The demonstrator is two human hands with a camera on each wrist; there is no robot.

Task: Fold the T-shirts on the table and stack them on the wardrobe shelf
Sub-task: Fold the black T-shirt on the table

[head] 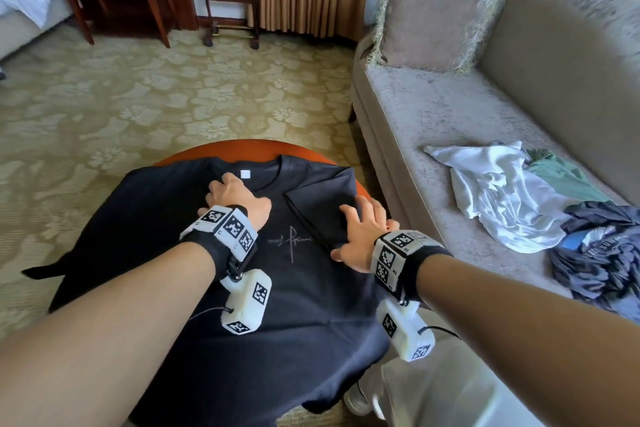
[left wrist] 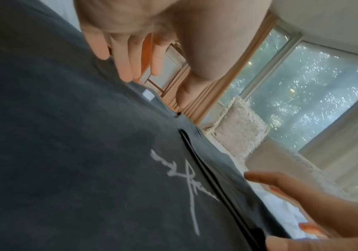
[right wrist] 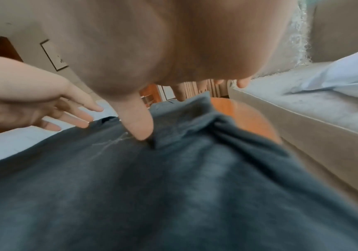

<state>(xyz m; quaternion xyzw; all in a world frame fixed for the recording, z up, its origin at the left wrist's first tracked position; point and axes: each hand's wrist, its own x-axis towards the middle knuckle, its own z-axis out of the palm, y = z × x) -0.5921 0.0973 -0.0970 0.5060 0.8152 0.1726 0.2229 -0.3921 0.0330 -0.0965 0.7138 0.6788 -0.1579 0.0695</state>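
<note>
The black cotton T-shirt with a pale scribbled chest print (head: 214,274) lay face up over the round orange-brown wooden tabletop (head: 242,146), its hem hanging off the near edge at 6 o'clock, so it risked sliding toward the person if tugged. The left hand (head: 235,199) pressed flat-fingered below the collar; the right hand (head: 363,230), fingers spread, held down the sleeve folded in at 3 o'clock. Both gripped nothing, and lifting either early would likely let that loose flap spring back. Beyond, at 3 o'clock, a pale grey velvety sofa (head: 433,107) carried a heap of crumpled white, green and navy garments (head: 540,208); a floral beige carpet (head: 138,97) ran toward 12 o'clock.
</note>
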